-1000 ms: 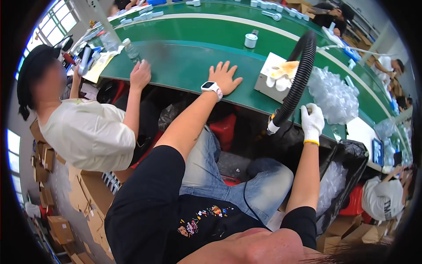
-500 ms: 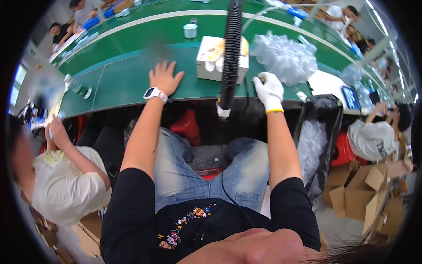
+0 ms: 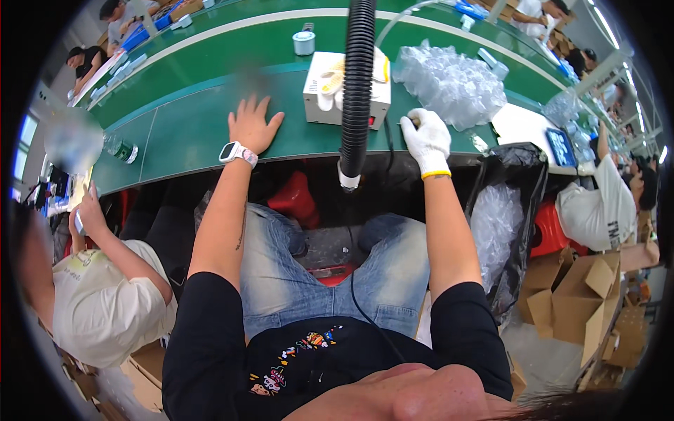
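My left hand (image 3: 253,128) is bare, with a white watch (image 3: 230,151) on the wrist. It lies palm down with its fingers spread on the green work table (image 3: 186,133). My right hand (image 3: 428,142) wears a white knit glove with a yellow cuff. Its fingers are curled in at the table's near edge, and what they hold, if anything, is hidden. Between my hands stands a white metal box (image 3: 337,116) with a red switch. A white and yellow glove (image 3: 327,90) lies on top. A black corrugated hose (image 3: 357,84) hangs in front of the box.
Clear plastic pieces (image 3: 453,84) are heaped beyond my right hand. A pale blue cup-shaped part (image 3: 303,43) stands on the green conveyor (image 3: 246,48). A black bag (image 3: 523,165) hangs open at right near cardboard boxes (image 3: 572,302). Co-workers sit on both sides; a bottle (image 3: 121,148) stands left.
The view has shifted slightly, so the box and hose appear further left. My hands keep nearly the same pose on the table. A co-worker at right has raised an arm.
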The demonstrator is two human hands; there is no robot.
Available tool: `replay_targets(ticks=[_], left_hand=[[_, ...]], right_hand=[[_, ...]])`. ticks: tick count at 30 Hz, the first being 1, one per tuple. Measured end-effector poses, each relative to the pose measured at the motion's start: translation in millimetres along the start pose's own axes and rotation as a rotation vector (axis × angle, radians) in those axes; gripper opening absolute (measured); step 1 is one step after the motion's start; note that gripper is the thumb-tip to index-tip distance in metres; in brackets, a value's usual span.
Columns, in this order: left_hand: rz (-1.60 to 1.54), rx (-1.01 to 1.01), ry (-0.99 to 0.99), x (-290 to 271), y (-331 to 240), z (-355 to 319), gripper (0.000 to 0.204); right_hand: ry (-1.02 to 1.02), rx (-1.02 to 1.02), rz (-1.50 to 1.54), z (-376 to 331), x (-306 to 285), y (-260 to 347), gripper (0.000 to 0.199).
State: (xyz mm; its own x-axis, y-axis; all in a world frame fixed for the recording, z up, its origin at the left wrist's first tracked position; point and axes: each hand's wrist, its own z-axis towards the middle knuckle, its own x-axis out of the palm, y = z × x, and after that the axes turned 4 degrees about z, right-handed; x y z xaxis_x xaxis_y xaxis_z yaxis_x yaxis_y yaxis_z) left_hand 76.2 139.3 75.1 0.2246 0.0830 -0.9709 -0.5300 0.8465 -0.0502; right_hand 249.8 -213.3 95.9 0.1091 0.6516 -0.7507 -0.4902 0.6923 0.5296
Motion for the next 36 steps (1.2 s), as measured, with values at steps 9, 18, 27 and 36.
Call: replay_targets(ticks=[9, 18, 27, 36], left_hand=[[-0.196, 0.008, 0.002, -16.5, -25.5, 68.0, 0.056], [-0.508, 0.403, -0.380, 95.4, -64.5, 302.9, 0.054], [-0.835, 0.362, -0.301, 126.4, -88.2, 297.0, 0.055], [-1.833, -0.148, -0.373, 3.8, 3.3, 106.4, 0.059]], right_hand=[[0.000, 0.039, -0.053, 3.3, -3.1, 2.1, 0.023], [-0.038, 0.007, -0.048, 7.5, 0.6, 9.4, 0.017], [-0.001, 0.056, -0.064, 7.1, -3.7, -12.6, 0.017], [-0.091, 0.015, -0.050, 2.6, -6.3, -10.1, 0.016]])
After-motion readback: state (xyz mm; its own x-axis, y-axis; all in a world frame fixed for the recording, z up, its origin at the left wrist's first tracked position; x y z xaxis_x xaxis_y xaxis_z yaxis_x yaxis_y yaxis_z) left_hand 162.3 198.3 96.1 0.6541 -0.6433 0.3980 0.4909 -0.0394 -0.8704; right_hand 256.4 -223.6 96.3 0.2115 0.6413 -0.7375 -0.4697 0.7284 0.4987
